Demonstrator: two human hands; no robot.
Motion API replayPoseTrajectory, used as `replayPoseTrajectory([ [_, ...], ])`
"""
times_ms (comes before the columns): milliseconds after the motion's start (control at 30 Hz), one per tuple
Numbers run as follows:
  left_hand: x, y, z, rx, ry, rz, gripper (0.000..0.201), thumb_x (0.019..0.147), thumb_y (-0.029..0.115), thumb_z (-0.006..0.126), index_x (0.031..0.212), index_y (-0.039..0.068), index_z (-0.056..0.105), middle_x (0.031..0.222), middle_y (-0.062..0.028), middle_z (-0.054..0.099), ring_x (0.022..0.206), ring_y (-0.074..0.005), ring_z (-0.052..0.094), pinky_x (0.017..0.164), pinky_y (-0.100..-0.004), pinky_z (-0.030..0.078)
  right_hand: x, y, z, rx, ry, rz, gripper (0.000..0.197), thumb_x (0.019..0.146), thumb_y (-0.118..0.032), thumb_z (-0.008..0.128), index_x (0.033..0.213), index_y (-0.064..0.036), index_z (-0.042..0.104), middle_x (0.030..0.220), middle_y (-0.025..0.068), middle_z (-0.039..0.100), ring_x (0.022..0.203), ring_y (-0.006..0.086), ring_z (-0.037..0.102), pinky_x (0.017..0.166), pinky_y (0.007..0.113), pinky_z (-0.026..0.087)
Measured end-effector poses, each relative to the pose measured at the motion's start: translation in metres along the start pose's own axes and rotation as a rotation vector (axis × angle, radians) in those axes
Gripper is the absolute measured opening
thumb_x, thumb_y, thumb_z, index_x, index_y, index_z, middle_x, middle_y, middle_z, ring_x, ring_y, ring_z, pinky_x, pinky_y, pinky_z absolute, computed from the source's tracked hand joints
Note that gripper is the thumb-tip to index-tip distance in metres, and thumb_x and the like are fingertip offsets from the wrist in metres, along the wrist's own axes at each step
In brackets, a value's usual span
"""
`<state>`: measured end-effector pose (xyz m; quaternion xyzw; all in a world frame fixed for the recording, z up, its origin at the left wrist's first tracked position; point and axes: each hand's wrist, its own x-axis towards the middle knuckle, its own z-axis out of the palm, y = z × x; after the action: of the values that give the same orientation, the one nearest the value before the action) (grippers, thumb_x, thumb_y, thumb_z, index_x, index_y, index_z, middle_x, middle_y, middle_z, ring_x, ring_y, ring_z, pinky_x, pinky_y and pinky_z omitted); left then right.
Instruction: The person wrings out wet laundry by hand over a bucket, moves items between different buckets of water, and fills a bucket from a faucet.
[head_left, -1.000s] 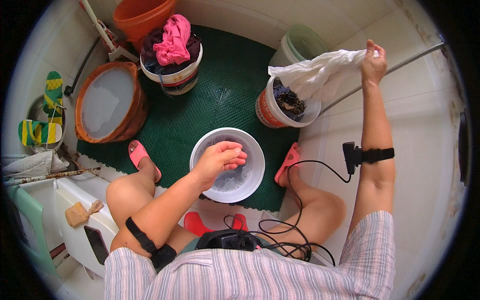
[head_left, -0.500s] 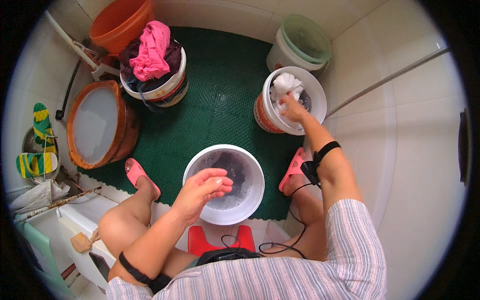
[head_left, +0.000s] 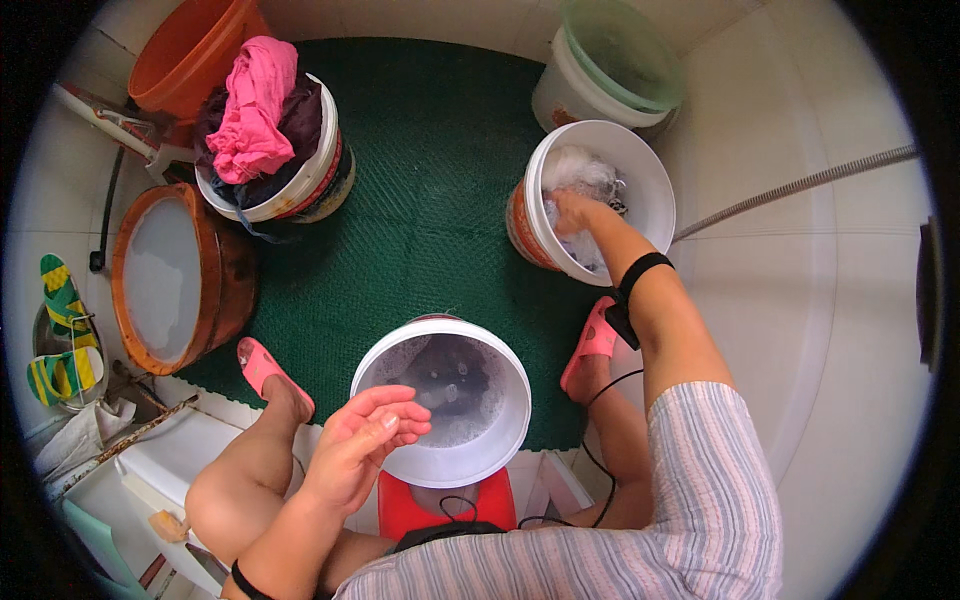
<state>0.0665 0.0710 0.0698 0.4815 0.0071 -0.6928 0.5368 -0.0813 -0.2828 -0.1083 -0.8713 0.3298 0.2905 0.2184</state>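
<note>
A white bucket (head_left: 515, 430) of soapy grey water stands between my feet. My left hand (head_left: 370, 430) hovers over its near left rim, empty, with the fingers loosely curled and apart. My right arm reaches far forward into another white bucket (head_left: 655, 205) at the right. There my right hand (head_left: 572, 212) is low inside, by a bunched white cloth (head_left: 582, 172), with darker wet stuff beside it. The fingers of this hand are blurred and partly hidden, so their grip on the cloth cannot be made out.
Far left, a bucket (head_left: 335, 140) is heaped with pink and dark cloth, near an orange tub (head_left: 175, 70). A brown tub (head_left: 225, 275) holds cloudy water. A greenish bucket (head_left: 625, 55) stands far right. A red stool (head_left: 400, 510) is below me; a metal hose (head_left: 800, 185) crosses the right wall.
My right hand has gone lower into the right bucket, and the white cloth has sunk with it. My left hand has drifted left and toward me. The whole view has shifted slightly.
</note>
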Motion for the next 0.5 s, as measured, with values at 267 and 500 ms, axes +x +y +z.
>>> replayPoseTrajectory([
  [267,0.008,-0.004,-0.003,0.073,0.083,0.037,0.029,0.077,0.014,0.047,0.102,0.000,0.042,0.091,-0.0112,0.052,0.083,-0.0151,0.050,0.073,-0.0236,0.038,0.019,-0.012,-0.001,-0.316,0.062,0.133,0.034,0.062,-0.011,0.051,0.095,-0.0049,0.052,0.100,0.0148,0.050,0.094,0.0311,0.046,0.082,0.039,0.035],
  [500,0.016,-0.008,-0.007,0.087,0.017,0.075,0.029,0.077,0.015,0.048,0.101,0.000,0.042,0.090,-0.0095,0.053,0.081,-0.0137,0.050,0.071,-0.0225,0.038,-0.052,0.057,-0.014,0.785,0.130,-0.055,0.062,0.048,-0.003,0.061,0.104,-0.0062,0.035,0.093,0.0133,0.047,0.088,0.0272,0.046,0.076,0.033,0.037],
])
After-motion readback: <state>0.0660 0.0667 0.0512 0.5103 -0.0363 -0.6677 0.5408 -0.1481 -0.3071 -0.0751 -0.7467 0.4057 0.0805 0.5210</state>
